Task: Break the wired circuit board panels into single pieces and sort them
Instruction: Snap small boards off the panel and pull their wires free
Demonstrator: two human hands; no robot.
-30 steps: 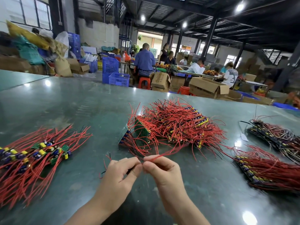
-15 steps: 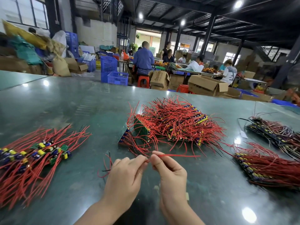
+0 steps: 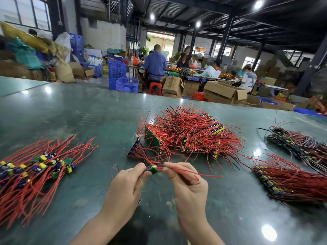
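Note:
A small green circuit board piece (image 3: 153,169) with red wires sits between my two hands above the table. My left hand (image 3: 126,188) pinches its left end. My right hand (image 3: 187,186) pinches the red wires (image 3: 192,173) that trail off to the right of the piece. Just behind lies a big heap of wired board panels (image 3: 187,133), with green panels (image 3: 152,138) standing on edge at its left. On the left of the table lies a pile of single pieces (image 3: 39,165) with red wires fanned out.
The green table (image 3: 70,114) is wide and glossy. Two more stacks of wired panels lie on the right, one red (image 3: 290,179), one darker (image 3: 299,145). Beyond the far edge stand blue crates (image 3: 122,80), cardboard boxes (image 3: 224,92) and seated people (image 3: 155,64).
My hands have drawn slightly apart and the small green piece now shows between them. The red wires in my right hand swung out to the right.

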